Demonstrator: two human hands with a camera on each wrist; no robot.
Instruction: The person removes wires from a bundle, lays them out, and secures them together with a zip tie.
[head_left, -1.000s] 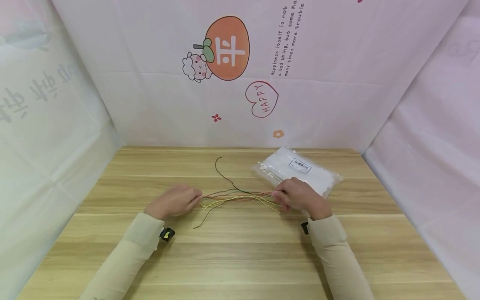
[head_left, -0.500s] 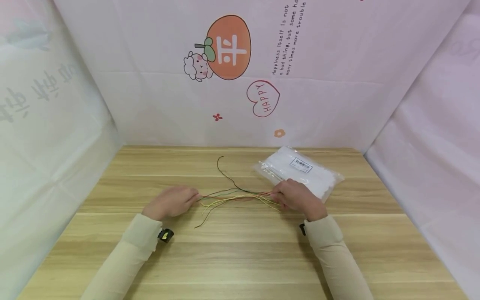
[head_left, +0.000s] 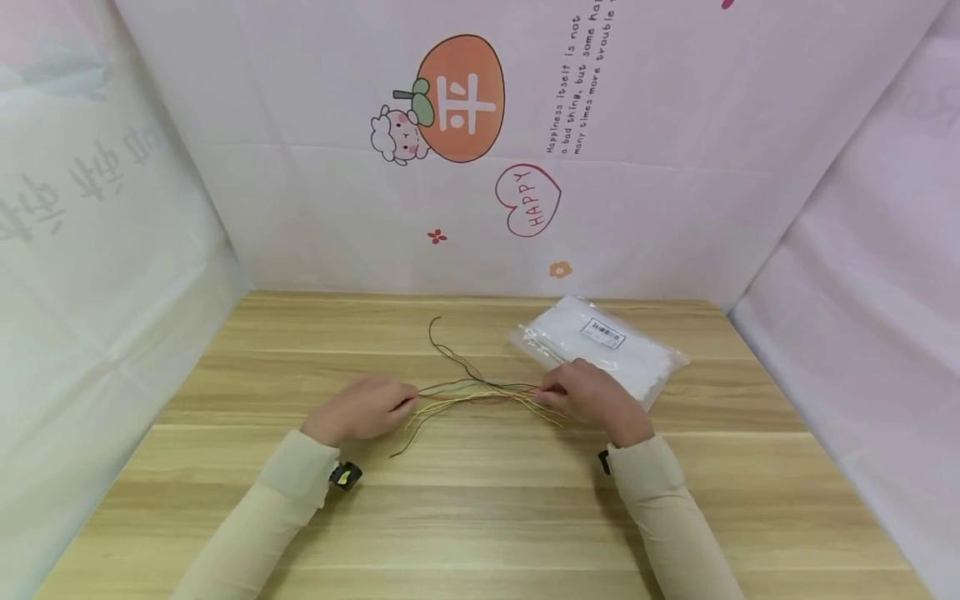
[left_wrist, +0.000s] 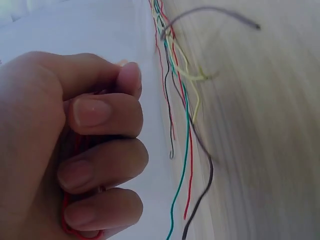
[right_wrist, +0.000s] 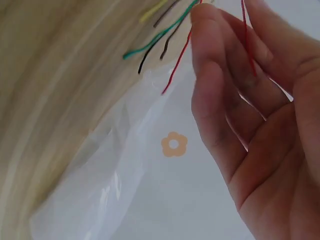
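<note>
A loose bundle of thin coloured wires (head_left: 487, 393), in red, green, yellow, black and brown, stretches between my two hands over the table. My left hand (head_left: 363, 408) grips the left part with curled fingers; the left wrist view shows a red wire (left_wrist: 65, 222) looping inside the palm, while green, black and yellow strands hang outside the fist. At the other side my right hand (head_left: 588, 396) pinches the wires between thumb and fingertips. Beyond those fingertips, a red wire end (right_wrist: 176, 68) and a green wire (right_wrist: 155, 41) stick out. One black strand curves toward the back.
Behind my right hand lies a clear plastic bag (head_left: 558, 323) with white contents and a barcode label. The wood-grain table (head_left: 480, 517) is enclosed by white cloth walls, the back one (head_left: 315, 225) printed with cartoons and text.
My left hand moved slightly left, then right toward the right hand, carrying its wires. A reddish-brown strand now lies beside the black one at the back. The right hand barely shifted.
</note>
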